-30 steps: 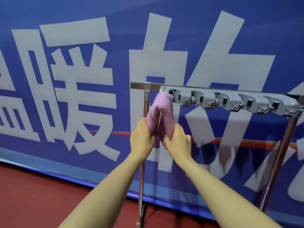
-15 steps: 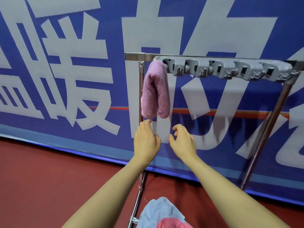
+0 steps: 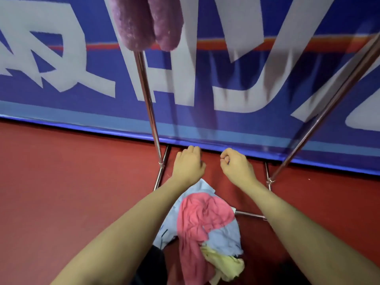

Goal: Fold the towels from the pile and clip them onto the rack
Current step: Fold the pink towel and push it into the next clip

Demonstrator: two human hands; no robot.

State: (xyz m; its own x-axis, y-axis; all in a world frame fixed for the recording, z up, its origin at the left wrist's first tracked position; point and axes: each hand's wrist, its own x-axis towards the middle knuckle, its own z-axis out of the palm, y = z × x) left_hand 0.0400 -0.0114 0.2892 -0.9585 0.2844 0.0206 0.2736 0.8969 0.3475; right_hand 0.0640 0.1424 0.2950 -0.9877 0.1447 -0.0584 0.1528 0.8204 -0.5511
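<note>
Progress so far looks like one towel out of several. The purple towel (image 3: 147, 21) is hanging folded at the left end of the rack (image 3: 147, 95), right by the left upright pole, and its top is running out of frame, so I can't actually see the clip holding it. I'm judging it as done just because it's hanging there on its own with nobody touching it.

What's left is the pile (image 3: 207, 225), sitting on the floor (image 3: 61, 192) between the rack's base bars. I'm counting a pink towel (image 3: 202, 210) on top, a light blue towel (image 3: 224, 237) under it and a yellow towel (image 3: 226, 264) peeking out at the near edge. Could be more buried underneath, can't tell.

Both hands are hovering over the far edge of the pile, holding nothing. The left hand (image 3: 188, 164) is loosely curled, empty grip. The right hand (image 3: 237, 164) is curled tighter, fingertips tucked toward the thumb, also nothing in it as far as I can see.

The rack's top bar and clips are all cut off above, so no idea how many free clips are up there. My guess is the pink one is getting grabbed next.
</note>
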